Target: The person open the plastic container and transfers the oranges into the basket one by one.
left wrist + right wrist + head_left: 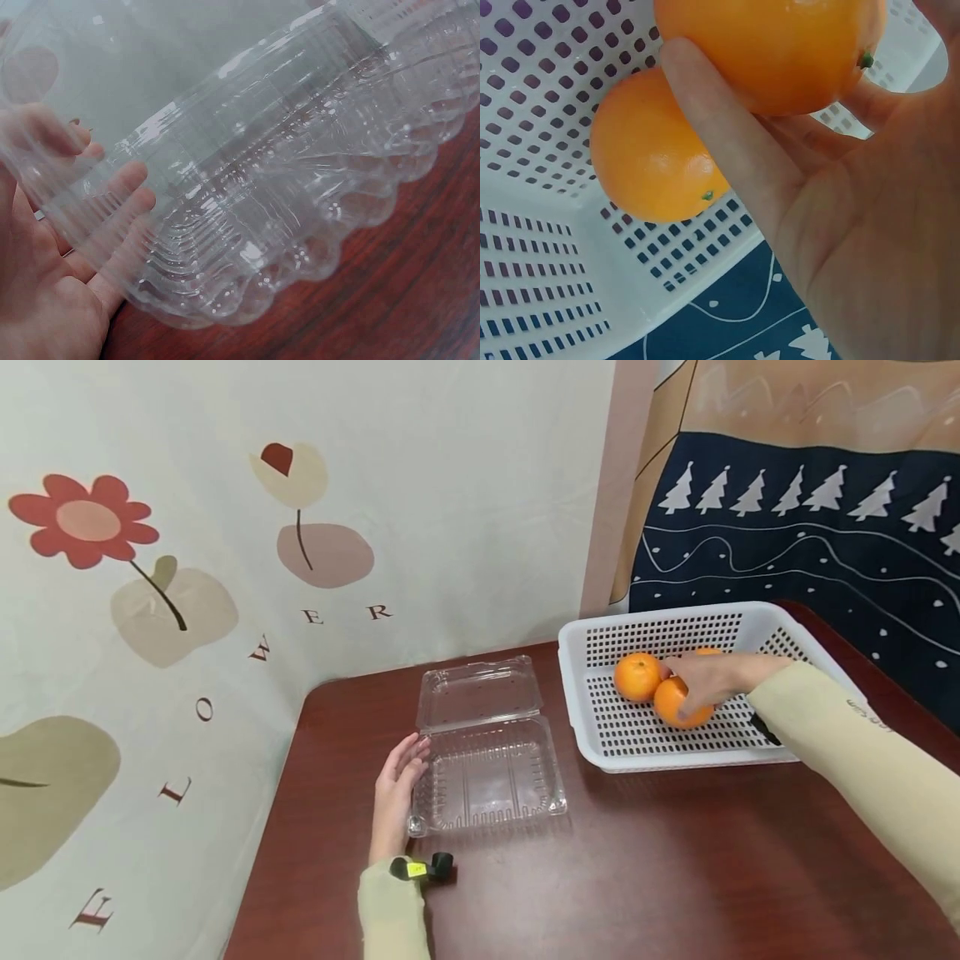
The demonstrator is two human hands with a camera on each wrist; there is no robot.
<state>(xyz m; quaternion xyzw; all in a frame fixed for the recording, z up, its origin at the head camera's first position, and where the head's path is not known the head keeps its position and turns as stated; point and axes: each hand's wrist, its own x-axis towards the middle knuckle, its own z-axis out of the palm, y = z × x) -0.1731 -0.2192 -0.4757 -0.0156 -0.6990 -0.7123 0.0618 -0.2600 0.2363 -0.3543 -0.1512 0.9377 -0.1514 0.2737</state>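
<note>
In the head view my right hand (pixel 712 675) reaches into a white perforated basket (pixel 600 752) and grips an orange (pixel 684 706). A second orange (pixel 637 677) lies to its left; part of a third orange (pixel 708 651) shows behind the hand. The right wrist view has fingers and thumb around the held orange (pixel 772 56), another orange (pixel 652 150) below it. My left hand (pixel 396 785) rests at the left side of a clear plastic clamshell box (pixel 491 781), its lid (pixel 480 693) folded back. Through the clear wall (pixel 187 255), the left wrist view shows loosely extended fingers.
The box and basket stand on a dark red-brown table (pixel 510 885), the basket at the right rear. A pale cloth with flower prints (pixel 465 510) hangs behind and to the left; a navy cloth with white trees (pixel 795 543) hangs behind the basket.
</note>
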